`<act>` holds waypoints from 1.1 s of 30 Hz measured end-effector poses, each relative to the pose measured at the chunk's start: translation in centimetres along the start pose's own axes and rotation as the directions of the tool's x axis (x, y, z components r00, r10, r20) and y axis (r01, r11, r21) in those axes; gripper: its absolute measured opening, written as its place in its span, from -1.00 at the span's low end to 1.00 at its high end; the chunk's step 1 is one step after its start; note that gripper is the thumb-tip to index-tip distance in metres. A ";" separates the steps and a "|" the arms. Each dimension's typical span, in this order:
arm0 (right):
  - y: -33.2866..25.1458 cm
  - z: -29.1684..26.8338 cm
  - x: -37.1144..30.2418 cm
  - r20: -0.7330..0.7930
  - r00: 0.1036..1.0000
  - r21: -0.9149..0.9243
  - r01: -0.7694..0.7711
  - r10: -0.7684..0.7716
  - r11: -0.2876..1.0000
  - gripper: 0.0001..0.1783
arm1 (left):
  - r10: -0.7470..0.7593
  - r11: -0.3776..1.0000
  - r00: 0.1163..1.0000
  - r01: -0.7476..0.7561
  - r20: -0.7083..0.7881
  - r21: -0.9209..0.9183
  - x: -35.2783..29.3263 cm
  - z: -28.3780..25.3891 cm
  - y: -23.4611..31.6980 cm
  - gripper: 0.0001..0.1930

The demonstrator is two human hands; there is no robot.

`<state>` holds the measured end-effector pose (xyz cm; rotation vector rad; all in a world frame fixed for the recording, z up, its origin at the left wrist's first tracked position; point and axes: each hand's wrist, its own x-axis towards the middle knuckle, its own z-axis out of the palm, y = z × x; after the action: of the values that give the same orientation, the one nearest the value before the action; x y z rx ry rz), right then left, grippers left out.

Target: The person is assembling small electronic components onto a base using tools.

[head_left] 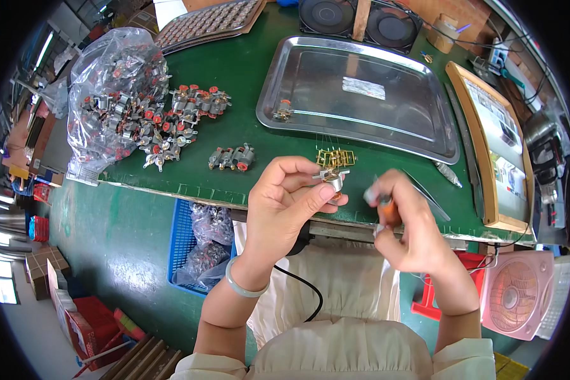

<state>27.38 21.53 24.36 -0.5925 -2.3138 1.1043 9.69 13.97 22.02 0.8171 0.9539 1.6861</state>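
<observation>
Between its thumb and fingertips my left hand pinches a small silver metal part with side tabs, held just above the front edge of the green table. To the right my right hand is closed around an orange-handled tool; motion smears its tip, so its kind is unclear. Right behind the held part lie several small brass frames with thin wires. A short row of silver cylindrical parts sits left of my left hand. Partly behind my right hand lie metal tweezers.
A steel tray holds one small part and a label. At left, a plastic bag spills silver and red parts. Fans stand behind. A wooden frame edges the right; a blue crate sits below.
</observation>
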 end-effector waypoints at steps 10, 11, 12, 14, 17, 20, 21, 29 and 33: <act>0.3 3.3 -2.7 -0.162 0.986 0.237 -0.005 0.044 0.972 -0.46 | -0.036 0.949 0.996 0.006 -0.087 -0.316 -0.4 0.9 -1.4 -0.63; 0.4 3.5 -2.6 -0.174 0.985 0.195 0.030 0.004 0.980 -0.47 | -0.037 0.946 0.995 0.004 -0.095 -0.323 -0.5 1.0 -1.4 -0.63; 0.5 3.9 -2.6 -0.184 0.982 0.152 0.066 -0.037 0.986 -0.48 | -0.037 0.946 0.993 -0.001 -0.113 -0.323 -0.7 1.1 -1.4 -0.64; 1.0 4.2 -2.2 -0.271 0.960 0.114 0.111 -0.077 0.987 -0.55 | -0.039 0.943 0.990 -0.008 -0.133 -0.334 -0.6 1.5 -1.5 -0.65; 0.8 4.2 -2.0 -0.395 0.910 -0.023 0.129 -0.127 0.991 -0.62 | -0.018 0.943 0.983 -0.045 -0.185 -0.331 -0.5 1.7 -1.8 -0.66; 1.0 4.4 -1.9 -0.422 0.899 0.008 0.129 -0.113 0.992 -0.68 | 0.002 0.949 0.979 -0.067 -0.206 -0.308 -0.5 2.0 -2.1 -0.66; 1.0 4.2 -2.2 -0.424 0.898 0.007 0.129 -0.114 0.992 -0.68 | 0.002 0.949 0.979 -0.066 -0.204 -0.308 -0.5 2.1 -2.2 -0.66; 1.1 4.2 -3.3 -0.168 0.901 0.640 -0.208 0.399 0.740 -0.65 | 0.130 0.948 0.969 -0.184 -0.212 -0.260 -0.5 2.9 -2.9 -0.66; 1.5 4.5 -2.3 -0.437 0.886 -0.063 0.144 -0.157 0.988 -0.56 | 0.170 0.939 0.959 -0.227 -0.225 -0.259 -0.6 3.4 -2.6 -0.66</act>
<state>26.70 18.43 20.08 -0.5917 -1.9435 0.7688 13.90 14.65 21.26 0.5749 0.7554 2.0561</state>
